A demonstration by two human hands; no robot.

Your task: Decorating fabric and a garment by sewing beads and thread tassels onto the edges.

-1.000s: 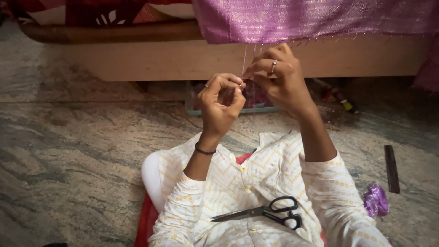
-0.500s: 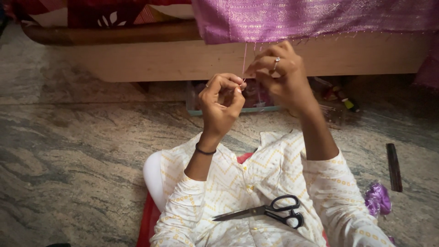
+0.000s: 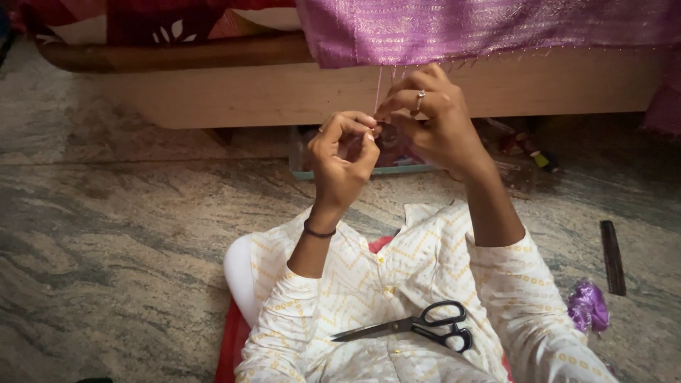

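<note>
A purple woven cloth (image 3: 489,28) hangs over the edge of a wooden bed frame (image 3: 284,89). Thin loose threads (image 3: 381,84) dangle from its hem. My left hand (image 3: 342,159) is raised below the hem, with thumb and fingertips pinched together on the thread ends. My right hand (image 3: 433,120), with a ring on one finger, pinches the same threads just to the right, and its fingertips nearly touch those of the left. Black-handled scissors (image 3: 418,326) lie on my lap on the white patterned garment (image 3: 369,284).
A shallow tray (image 3: 355,169) with small items sits under the bed behind my hands. A dark flat comb-like strip (image 3: 612,257) and a bunch of purple thread (image 3: 587,306) lie on the stone floor (image 3: 113,234) at the right. A red cushion (image 3: 228,340) lies beneath me.
Both hands stay pinched on the threads at the hem, with only slight finger movement. The scissors have not moved.
</note>
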